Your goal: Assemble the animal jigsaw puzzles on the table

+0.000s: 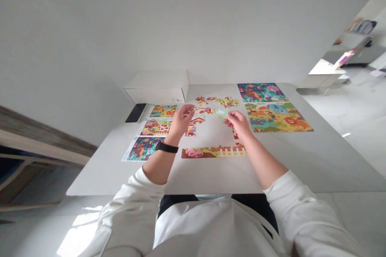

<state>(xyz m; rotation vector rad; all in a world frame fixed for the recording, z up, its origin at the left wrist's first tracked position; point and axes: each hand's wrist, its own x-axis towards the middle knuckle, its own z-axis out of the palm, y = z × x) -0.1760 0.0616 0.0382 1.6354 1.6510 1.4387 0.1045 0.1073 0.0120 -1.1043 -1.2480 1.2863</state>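
My right hand (239,123) pinches a pale green puzzle piece (222,113) by its right side, over the middle of the table. My left hand (183,119) has its fingers loosely bent, with nothing visible in them, beside a joined section showing a red barn (197,121). Along the near side lies a joined bottom strip (211,152) with a pink animal and a white fence. More joined pieces (237,138) rise from its right end, partly hidden by my right hand. Loose puzzle pieces (227,102) lie in a group toward the wall.
A reference sheet (135,138) with three small pictures lies at the left. Beyond it are a black phone (136,113) and a white box (157,87). Two finished puzzles, one blue (262,92) and one yellow (277,117), lie at the right of the white table (325,160).
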